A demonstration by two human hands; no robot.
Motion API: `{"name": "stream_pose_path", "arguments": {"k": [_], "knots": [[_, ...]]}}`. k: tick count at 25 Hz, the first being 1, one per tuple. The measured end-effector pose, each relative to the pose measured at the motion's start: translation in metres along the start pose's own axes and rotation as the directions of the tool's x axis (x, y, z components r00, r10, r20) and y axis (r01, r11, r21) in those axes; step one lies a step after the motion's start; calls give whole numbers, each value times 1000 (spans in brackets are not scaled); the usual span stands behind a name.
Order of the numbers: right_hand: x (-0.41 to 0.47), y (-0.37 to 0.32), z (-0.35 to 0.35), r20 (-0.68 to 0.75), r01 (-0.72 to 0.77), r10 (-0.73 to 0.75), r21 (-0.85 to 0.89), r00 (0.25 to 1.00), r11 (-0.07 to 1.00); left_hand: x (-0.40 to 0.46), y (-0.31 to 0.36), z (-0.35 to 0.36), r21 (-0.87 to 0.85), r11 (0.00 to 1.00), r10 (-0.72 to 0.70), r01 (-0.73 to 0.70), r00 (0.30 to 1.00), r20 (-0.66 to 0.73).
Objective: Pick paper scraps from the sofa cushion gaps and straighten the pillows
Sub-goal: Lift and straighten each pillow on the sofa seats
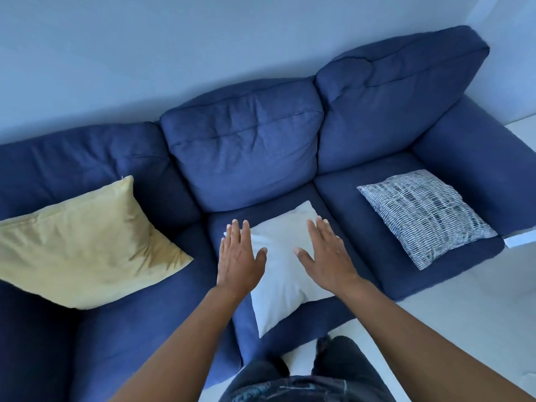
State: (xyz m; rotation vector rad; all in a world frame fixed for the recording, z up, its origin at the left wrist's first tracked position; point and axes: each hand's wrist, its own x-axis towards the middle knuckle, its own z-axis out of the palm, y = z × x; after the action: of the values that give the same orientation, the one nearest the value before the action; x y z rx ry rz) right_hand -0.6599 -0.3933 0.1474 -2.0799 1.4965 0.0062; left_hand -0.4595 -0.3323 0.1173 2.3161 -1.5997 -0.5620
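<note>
blue sofa [255, 158], pillow step: both hands, left [236, 256] and right [327, 253], fingers spread flat over the white pillow [285, 274] lying askew on the middle seat. next, grip and prop it upright.

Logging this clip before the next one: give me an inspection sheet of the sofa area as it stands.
Surface: blue sofa, three seats.
Job's things: white pillow flat on the middle seat; yellow pillow tilted against the back on the left seat; striped pillow flat and askew on the right seat. No paper scraps seen.
Clutter: nothing seen.
Hands: left hand and right hand open, fingers straight, over the white pillow's two sides; contact unclear.
Cables: nothing seen.
Surroundings: pale wall, light floor.
</note>
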Motion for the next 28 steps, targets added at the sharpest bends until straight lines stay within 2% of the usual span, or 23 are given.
{"name": "stream_pose_path", "arguments": {"k": [5,11,17,24,28], "knots": [[47,26,-2,143,90,-86,-21,986,996,16,11,16,-3,986,-168,168,986,-1],[103,65,-4,246,172,-161,-24,956,985,21,33,48,-6,942,-336,336,941,30],[145,94,19,375,155,-130,-38,918,987,40,38,90,-38,882,-464,470,880,99],[186,114,83,452,107,-62,-73,890,992,76,-6,154,-43,840,-528,541,833,167],[210,134,128,478,47,5,-98,878,994,94,-39,201,-93,729,-639,678,723,262]]}}
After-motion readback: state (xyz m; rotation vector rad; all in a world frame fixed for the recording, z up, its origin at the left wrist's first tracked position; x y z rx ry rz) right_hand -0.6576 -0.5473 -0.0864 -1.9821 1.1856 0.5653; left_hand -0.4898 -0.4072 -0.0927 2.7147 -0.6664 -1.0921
